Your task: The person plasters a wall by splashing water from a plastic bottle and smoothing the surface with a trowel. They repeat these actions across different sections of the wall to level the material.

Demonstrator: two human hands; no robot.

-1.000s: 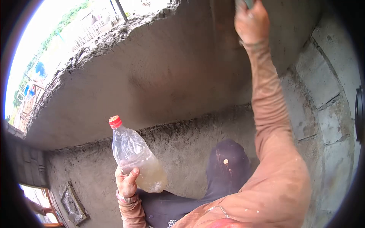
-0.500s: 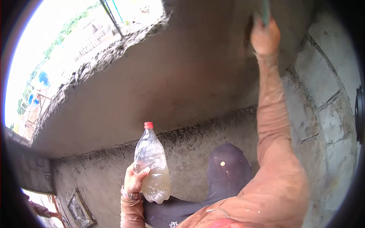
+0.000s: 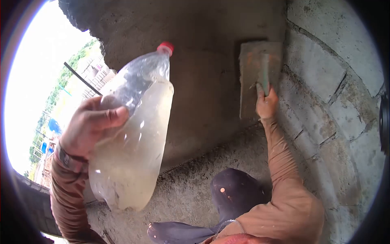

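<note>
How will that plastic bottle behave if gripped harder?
Likely soft: the bottle has a thin wall, creased beside the left hand. The cloudy liquid fills most of it, so probably heavy and sloshing. The red cap looks on, so spills seem unlikely.

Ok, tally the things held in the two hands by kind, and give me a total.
plastic bottle: 1, red cap, cloudy liquid inside, gripped by the left hand
plastering float: 1, held by its handle in the right hand, against the grey wall
Total: 2
</note>
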